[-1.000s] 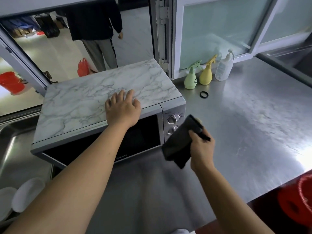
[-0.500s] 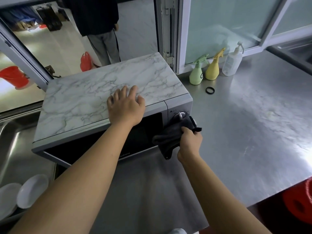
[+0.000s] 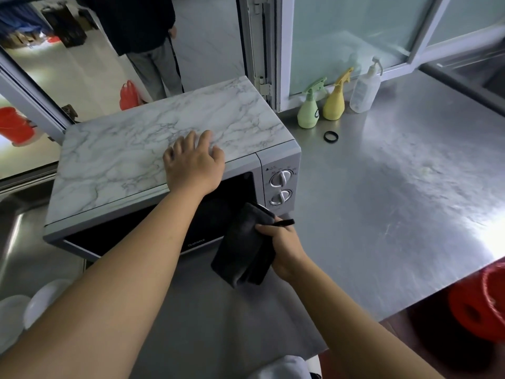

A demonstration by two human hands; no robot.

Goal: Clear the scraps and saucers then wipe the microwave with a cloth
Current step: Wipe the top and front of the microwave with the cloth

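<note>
Faintly, "Galanz" on the microwave (image 3: 169, 149) door's lower edge.

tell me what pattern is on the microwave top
White marble with grey veins on the microwave top; seen in the head view.

At frame centre the left hand (image 3: 193, 162) rests flat on the marbled top of the microwave (image 3: 153, 149) standing on the steel worktop (image 3: 396, 209), while just below its two dials the right hand (image 3: 284, 247) grips a dark cloth (image 3: 243, 250) hanging at the door's lower right corner.
</note>
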